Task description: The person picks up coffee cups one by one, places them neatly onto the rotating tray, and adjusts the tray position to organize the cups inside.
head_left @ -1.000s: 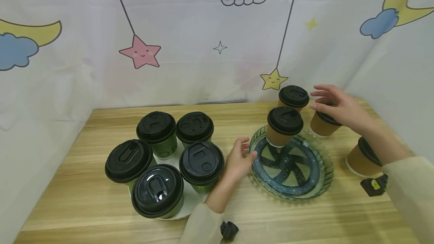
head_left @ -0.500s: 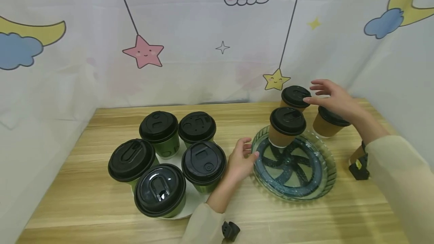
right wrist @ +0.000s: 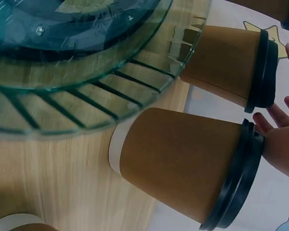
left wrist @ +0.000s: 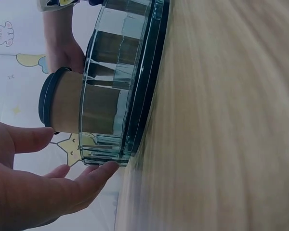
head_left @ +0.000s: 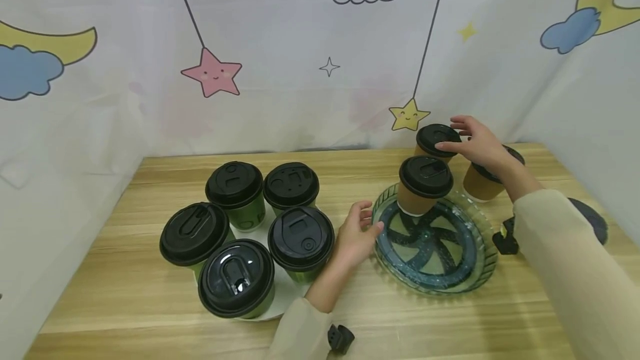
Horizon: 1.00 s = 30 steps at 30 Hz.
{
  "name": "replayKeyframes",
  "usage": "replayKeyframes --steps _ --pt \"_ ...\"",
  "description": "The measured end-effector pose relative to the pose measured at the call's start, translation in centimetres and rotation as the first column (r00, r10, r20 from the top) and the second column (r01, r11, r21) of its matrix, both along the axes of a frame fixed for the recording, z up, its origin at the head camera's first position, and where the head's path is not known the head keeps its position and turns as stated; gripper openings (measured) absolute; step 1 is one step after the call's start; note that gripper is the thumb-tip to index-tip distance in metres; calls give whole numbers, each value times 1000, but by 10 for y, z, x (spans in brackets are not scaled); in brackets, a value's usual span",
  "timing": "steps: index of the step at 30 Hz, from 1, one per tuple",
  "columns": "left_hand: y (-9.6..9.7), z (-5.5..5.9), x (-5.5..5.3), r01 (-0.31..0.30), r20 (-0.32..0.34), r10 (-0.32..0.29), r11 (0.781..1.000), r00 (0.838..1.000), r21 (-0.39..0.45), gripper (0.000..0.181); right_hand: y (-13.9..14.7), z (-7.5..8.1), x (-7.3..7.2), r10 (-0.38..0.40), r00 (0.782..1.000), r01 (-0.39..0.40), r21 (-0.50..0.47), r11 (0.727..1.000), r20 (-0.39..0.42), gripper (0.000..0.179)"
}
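Observation:
My left hand [head_left: 356, 235] rests at the left side of a round clear tray [head_left: 434, 286], fingers loosely bent. In the left wrist view its fingertips touch the tray's ribbed wall [left wrist: 103, 113]. A brown paper cup with a black lid [head_left: 425, 185] stands upright inside the tray, toward the back. Behind it is another brown cup [head_left: 436, 140], outside the tray. My right hand [head_left: 479, 142] is spread around that back cup's lid, thumb in front. The right wrist view shows the fingers [right wrist: 279, 115] close beside the lid; contact cannot be told.
A brown cup [head_left: 481, 182] stands under my right wrist, and another lid [head_left: 592, 221] shows partly behind the sleeve. On the left, several green cups with black lids [head_left: 235, 279] stand on a white round board [head_left: 285, 296]. A printed cloth [head_left: 280, 110] hangs behind the table.
My right hand has moved left from above the right-hand brown cup to the back cup's lid. The left hand stays at the tray.

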<state>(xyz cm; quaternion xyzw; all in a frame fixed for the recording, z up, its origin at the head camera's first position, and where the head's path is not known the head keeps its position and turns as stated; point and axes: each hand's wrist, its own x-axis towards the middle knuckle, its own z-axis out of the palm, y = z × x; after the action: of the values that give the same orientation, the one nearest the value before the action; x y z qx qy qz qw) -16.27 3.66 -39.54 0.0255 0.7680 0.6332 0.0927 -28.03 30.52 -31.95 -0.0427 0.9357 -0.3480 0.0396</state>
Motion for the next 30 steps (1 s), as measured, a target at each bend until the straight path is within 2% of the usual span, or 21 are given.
replayKeyframes --steps 8,22,30 --pt "0 0 0 -2 1 2 1000 1000 4 44 -4 -3 -8 -7 1000 8 45 999 -13 90" --pt "0 1 0 0 1 0 1000 1000 6 44 -8 -2 -11 -44 999 44 103 994 -5 91" --pt "0 -1 2 1 -23 -1 1000 1000 -3 43 -4 -5 -7 -63 997 66 65 996 -48 93"
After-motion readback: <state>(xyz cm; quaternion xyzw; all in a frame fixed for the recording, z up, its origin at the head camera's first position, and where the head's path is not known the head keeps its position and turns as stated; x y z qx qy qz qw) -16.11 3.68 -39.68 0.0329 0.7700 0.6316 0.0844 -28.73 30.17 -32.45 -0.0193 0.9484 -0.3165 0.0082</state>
